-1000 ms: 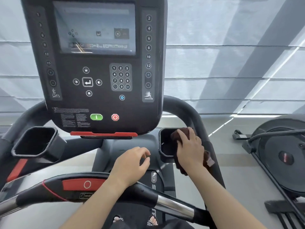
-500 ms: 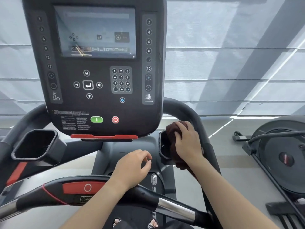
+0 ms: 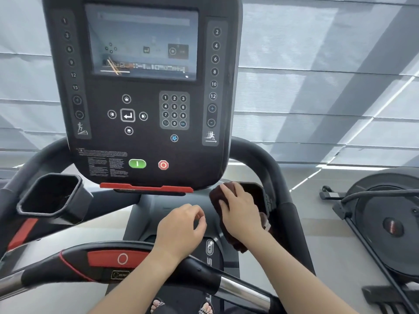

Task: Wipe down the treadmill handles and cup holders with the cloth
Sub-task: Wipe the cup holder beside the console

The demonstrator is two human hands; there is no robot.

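Note:
My right hand (image 3: 241,211) presses a dark brown cloth (image 3: 216,196) against the inner left rim of the right cup holder (image 3: 258,191), and part of the cloth hangs below my wrist. My left hand (image 3: 181,230) hovers loosely curled above the front handlebar (image 3: 240,288), holding nothing. The left cup holder (image 3: 27,206) is a black open box at the left. The curved right handle (image 3: 260,159) arcs behind the right cup holder.
The black console (image 3: 140,91) with screen, keypad, green and red buttons fills the upper middle. A red safety bar (image 3: 145,188) runs under it. Another exercise machine (image 3: 390,223) stands on the floor to the right. Grey blinds cover the background.
My right hand has slid the cloth from the right cup holder's opening toward its left rim, exposing more of the holder. My left hand has stayed nearly where it was.

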